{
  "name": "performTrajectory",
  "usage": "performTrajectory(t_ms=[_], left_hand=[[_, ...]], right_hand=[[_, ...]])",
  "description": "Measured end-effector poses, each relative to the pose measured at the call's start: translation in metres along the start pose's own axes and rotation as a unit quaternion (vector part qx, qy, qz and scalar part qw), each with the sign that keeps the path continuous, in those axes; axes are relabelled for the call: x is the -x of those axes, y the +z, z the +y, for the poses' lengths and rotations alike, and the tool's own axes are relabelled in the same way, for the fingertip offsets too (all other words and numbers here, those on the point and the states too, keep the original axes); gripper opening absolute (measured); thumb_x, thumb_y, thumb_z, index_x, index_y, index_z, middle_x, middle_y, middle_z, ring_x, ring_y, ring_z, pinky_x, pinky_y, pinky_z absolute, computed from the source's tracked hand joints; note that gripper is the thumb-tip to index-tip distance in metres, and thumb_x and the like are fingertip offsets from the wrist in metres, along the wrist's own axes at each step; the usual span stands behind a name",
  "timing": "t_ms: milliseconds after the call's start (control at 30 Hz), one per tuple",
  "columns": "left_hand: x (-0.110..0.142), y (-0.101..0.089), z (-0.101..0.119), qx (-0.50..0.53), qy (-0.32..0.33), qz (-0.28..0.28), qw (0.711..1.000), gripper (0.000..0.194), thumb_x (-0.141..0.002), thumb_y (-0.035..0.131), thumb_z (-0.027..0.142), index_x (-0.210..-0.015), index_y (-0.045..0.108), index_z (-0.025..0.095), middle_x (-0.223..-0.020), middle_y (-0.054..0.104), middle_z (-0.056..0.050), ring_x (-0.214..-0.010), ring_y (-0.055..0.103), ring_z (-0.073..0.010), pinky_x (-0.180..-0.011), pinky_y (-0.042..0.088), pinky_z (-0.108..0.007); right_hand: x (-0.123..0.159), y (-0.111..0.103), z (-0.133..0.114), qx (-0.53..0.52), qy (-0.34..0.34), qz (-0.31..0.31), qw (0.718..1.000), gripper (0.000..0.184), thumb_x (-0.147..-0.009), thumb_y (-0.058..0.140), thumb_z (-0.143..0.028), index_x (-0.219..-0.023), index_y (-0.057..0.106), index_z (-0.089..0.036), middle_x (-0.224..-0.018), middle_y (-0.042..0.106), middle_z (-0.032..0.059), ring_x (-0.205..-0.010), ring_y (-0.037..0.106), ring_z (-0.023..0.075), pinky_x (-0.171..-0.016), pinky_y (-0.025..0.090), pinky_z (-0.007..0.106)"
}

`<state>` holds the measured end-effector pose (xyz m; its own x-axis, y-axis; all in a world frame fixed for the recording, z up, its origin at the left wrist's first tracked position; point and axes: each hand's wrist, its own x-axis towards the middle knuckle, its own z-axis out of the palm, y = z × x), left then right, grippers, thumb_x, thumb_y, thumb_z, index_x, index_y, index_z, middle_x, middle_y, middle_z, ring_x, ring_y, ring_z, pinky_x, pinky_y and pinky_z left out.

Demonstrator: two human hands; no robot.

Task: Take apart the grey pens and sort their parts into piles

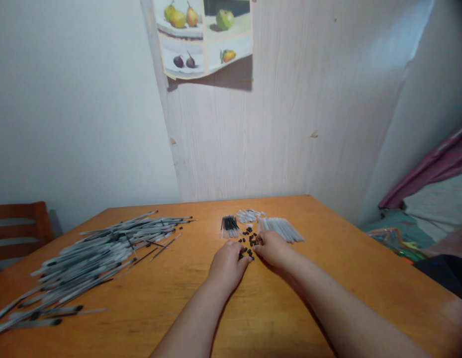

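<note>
Small black caps (249, 230) lie scattered on the wooden table between my two hands. My left hand (228, 261) rests at the near left side of them, thumb and fingers apart, with a few caps in the gap. On the right, my right hand (271, 247) has its fingers curled together at the edge of the caps, and a dark piece, seemingly a cap, shows at the fingertips. Just beyond the hands are a bundle of thin black-and-clear pen refills (230, 226), a small heap of short whitish pieces (247, 215) and a row of translucent pen barrels (279, 228).
A large loose pile of greyish pens (100, 248) with dark ends spreads over the left of the wooden table (171, 323). A wooden chair (20, 219) stands at the left. Behind the table, a fruit picture (204, 37) hangs on the wall. Fabric and a bag are at the right.
</note>
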<state>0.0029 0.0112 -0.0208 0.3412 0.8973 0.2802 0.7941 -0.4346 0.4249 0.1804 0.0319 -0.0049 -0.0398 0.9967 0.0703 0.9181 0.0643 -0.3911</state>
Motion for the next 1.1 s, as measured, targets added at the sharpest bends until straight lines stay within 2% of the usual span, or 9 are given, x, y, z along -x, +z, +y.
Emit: performTrajectory(t_ms=[200, 333, 500, 633, 767, 900, 1100], left_hand=[[0.000, -0.001, 0.001, 0.002, -0.001, 0.000, 1.000, 0.012, -0.085, 0.065, 0.031, -0.086, 0.066, 0.020, -0.092, 0.065, -0.007, -0.086, 0.060, -0.0219, -0.073, 0.040, -0.030], [0.000, -0.001, 0.001, 0.017, -0.003, 0.009, 1.000, 0.013, -0.085, 0.064, 0.028, -0.095, 0.067, 0.020, -0.094, 0.066, -0.008, -0.089, 0.060, -0.0224, -0.077, 0.042, -0.031], [-0.001, -0.004, -0.001, 0.055, -0.016, -0.013, 0.998, 0.025, -0.081, 0.067, 0.029, -0.103, 0.065, 0.019, -0.090, 0.066, -0.006, -0.089, 0.061, -0.0225, -0.073, 0.041, -0.030], [0.000, -0.006, -0.002, 0.080, -0.017, -0.023, 0.996, 0.024, -0.076, 0.064, 0.018, -0.099, 0.061, 0.019, -0.087, 0.064, -0.004, -0.082, 0.059, -0.0194, -0.069, 0.039, -0.028], [0.000, -0.007, -0.006, 0.091, -0.017, -0.017, 0.996, 0.025, -0.072, 0.060, 0.010, -0.095, 0.059, 0.020, -0.084, 0.062, -0.002, -0.077, 0.056, -0.0170, -0.066, 0.038, -0.027], [-0.001, -0.008, -0.012, 0.089, -0.021, -0.010, 0.996, 0.021, -0.072, 0.062, 0.013, -0.092, 0.057, 0.020, -0.083, 0.060, -0.001, -0.077, 0.055, -0.0168, -0.066, 0.037, -0.027], [-0.002, -0.007, -0.012, 0.062, 0.017, -0.010, 0.998, 0.010, -0.076, 0.060, 0.015, -0.083, 0.056, 0.020, -0.086, 0.060, -0.003, -0.081, 0.055, -0.0178, -0.069, 0.038, -0.027]], right_hand=[[-0.001, 0.005, -0.004, -0.011, -0.011, 0.016, 1.000, 0.018, -0.083, 0.061, -0.024, -0.094, 0.071, -0.014, -0.096, 0.072, 0.0105, -0.087, 0.061, 0.0198, -0.070, 0.035, 0.027], [-0.002, 0.004, -0.004, -0.027, -0.014, 0.019, 0.999, 0.021, -0.084, 0.062, -0.026, -0.099, 0.071, -0.014, -0.102, 0.071, 0.0112, -0.093, 0.061, 0.0201, -0.075, 0.037, 0.027], [0.003, -0.002, 0.002, -0.051, -0.006, 0.014, 0.999, 0.029, -0.080, 0.066, -0.031, -0.105, 0.067, -0.014, -0.090, 0.070, 0.0066, -0.080, 0.059, 0.0172, -0.066, 0.036, 0.024], [0.011, -0.006, 0.010, -0.104, 0.023, -0.027, 0.994, 0.031, -0.073, 0.072, -0.033, -0.097, 0.062, -0.017, -0.077, 0.065, 0.0007, -0.067, 0.055, 0.0141, -0.056, 0.032, 0.023], [0.019, -0.010, 0.013, -0.108, 0.009, -0.083, 0.991, 0.035, -0.068, 0.077, -0.039, -0.090, 0.058, -0.019, -0.070, 0.060, -0.0028, -0.062, 0.051, 0.0124, -0.052, 0.028, 0.023], [0.020, -0.009, 0.010, -0.068, -0.009, -0.078, 0.995, 0.038, -0.064, 0.080, -0.044, -0.083, 0.055, -0.021, -0.072, 0.059, -0.0030, -0.066, 0.051, 0.0131, -0.054, 0.028, 0.023], [0.018, -0.005, 0.004, -0.038, -0.019, -0.053, 0.998, 0.028, -0.073, 0.072, -0.044, -0.080, 0.056, -0.021, -0.072, 0.060, -0.0015, -0.066, 0.050, 0.0134, -0.055, 0.026, 0.025]])
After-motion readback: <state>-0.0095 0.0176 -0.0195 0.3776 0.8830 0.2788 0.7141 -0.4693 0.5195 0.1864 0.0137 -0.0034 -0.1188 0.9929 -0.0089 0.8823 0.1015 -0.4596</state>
